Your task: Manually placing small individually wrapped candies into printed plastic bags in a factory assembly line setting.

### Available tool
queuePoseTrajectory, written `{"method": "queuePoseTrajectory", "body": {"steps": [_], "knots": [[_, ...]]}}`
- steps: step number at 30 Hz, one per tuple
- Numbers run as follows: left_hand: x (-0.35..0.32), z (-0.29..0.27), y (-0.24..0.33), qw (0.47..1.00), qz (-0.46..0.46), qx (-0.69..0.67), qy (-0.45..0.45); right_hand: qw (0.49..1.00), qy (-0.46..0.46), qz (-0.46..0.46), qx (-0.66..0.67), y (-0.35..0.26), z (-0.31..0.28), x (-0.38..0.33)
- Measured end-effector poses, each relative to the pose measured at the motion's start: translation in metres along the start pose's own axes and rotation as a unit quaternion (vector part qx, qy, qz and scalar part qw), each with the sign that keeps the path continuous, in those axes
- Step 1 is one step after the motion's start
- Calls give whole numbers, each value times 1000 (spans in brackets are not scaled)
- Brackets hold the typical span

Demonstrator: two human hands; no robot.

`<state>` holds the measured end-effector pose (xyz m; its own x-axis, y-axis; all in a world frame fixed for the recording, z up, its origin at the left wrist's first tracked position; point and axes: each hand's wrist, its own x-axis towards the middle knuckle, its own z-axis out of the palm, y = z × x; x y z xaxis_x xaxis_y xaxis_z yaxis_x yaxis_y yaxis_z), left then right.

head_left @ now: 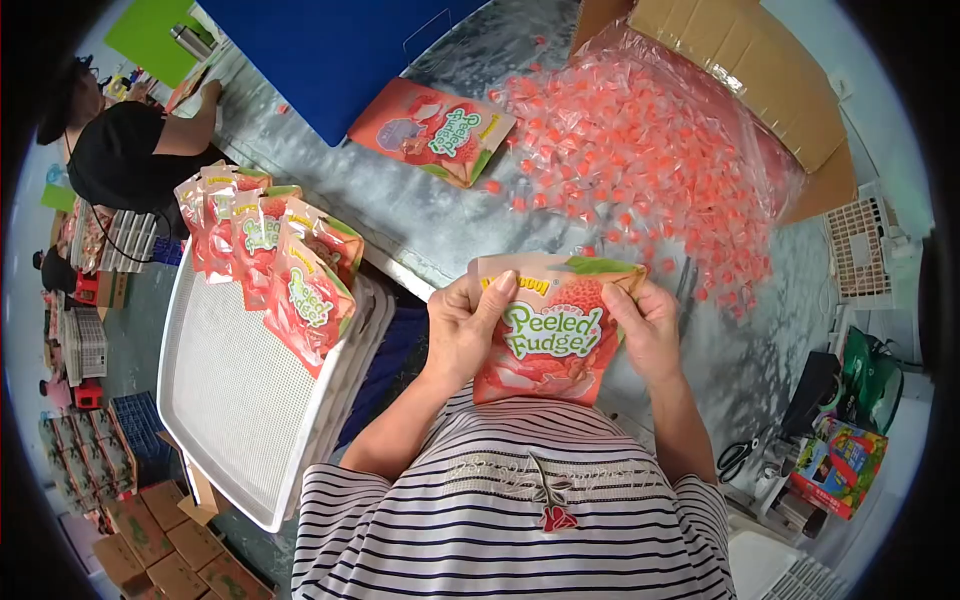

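Upright in front of my chest is a pink candy pouch (548,345) with a green corner at its top. My left hand (462,322) grips its upper left edge, thumb on the printed front. On the opposite side my right hand (645,325) pinches the upper right corner. The fingers behind the pouch are hidden. Beyond it, a large heap of small wrapped red candies (640,150) spreads over the grey table (420,215). Another pink pouch (435,132) lies flat to the left of the heap.
Several filled pouches (305,300) lean together on a stack of white perforated trays (235,370) at my left. An open cardboard box (745,60) stands behind the candies. Black scissors (735,458) lie at the right. A person in black (120,150) sits at the far left.
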<state>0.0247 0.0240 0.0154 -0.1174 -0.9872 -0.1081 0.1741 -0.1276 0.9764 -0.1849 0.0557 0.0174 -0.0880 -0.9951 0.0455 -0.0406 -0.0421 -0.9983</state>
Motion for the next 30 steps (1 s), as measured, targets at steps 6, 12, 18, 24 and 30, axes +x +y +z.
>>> {"method": "queuePoseTrajectory", "body": {"steps": [6, 12, 18, 24, 30], "knots": [[-1, -5, -4, 996, -63, -1, -62, 986, -75, 101, 105, 2, 6, -2], [-1, -9, -5, 991, -66, -22, -118, 993, -90, 65, -40, -4, 12, -1], [-2, -25, -12, 989, -68, -36, -126, 993, -78, 57, -64, -20, 28, -3], [-7, -92, 23, 991, 38, 23, -123, 946, -276, 77, -151, -48, 68, 29], [-27, -176, 50, 860, 298, 274, 311, 933, -313, -42, -175, -65, 182, 63]]}}
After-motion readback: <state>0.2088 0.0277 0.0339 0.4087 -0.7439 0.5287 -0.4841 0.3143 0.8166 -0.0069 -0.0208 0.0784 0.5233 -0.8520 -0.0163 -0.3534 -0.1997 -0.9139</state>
